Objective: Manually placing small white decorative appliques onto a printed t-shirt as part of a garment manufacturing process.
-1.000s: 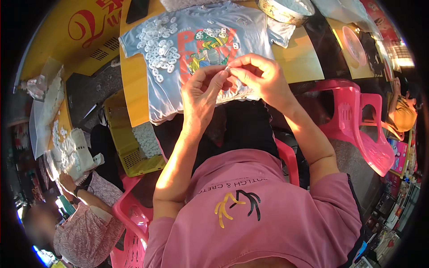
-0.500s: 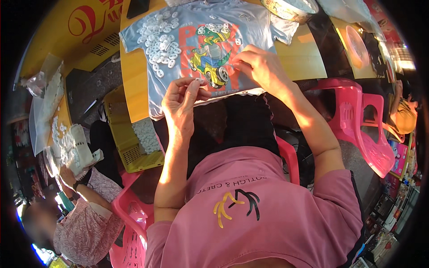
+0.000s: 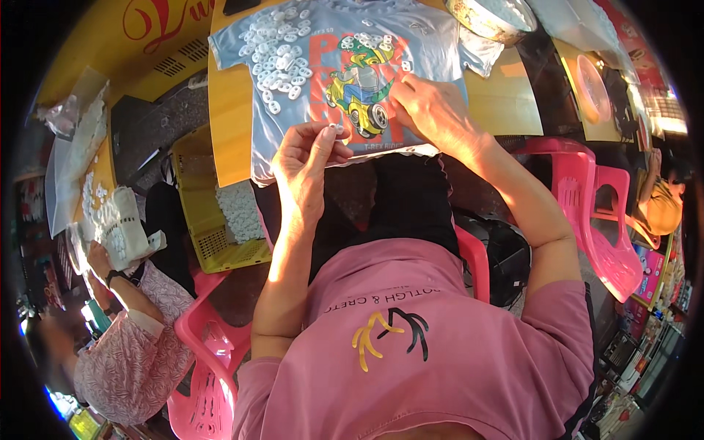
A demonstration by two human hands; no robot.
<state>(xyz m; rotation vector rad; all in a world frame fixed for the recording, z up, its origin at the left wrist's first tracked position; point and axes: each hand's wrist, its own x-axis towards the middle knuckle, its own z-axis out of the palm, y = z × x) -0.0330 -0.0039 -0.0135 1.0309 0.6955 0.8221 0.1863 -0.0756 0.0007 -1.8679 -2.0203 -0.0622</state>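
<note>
A light blue printed T-shirt (image 3: 275, 150) lies spread on the yellow table. Over its lower edge my left hand (image 3: 304, 158) is closed, thumb against fingers, pinching a small white oval piece (image 3: 336, 128). My right hand (image 3: 436, 114) hovers over the right side of the print with its fingers curled together; whatever is between the fingertips is hidden. A loose heap of white oval plastic pieces (image 3: 280, 60) with paired holes covers the shirt's upper left. Several more pieces (image 3: 370, 40) rest on top of the print, and a single piece (image 3: 405, 66) sits just beyond my right fingers.
A round patterned tin (image 3: 484, 22) of white pieces stands at the far right. Below the table on the left is a yellow crate (image 3: 213, 220) with a bag of white pieces. Pink plastic chairs (image 3: 576, 183) stand on both sides. A person (image 3: 139, 345) works at the left.
The view has shifted slightly, so the shirt appears farther right. My right fingers have curled in more closely over the print. My left hand keeps its pinch on the white piece.
</note>
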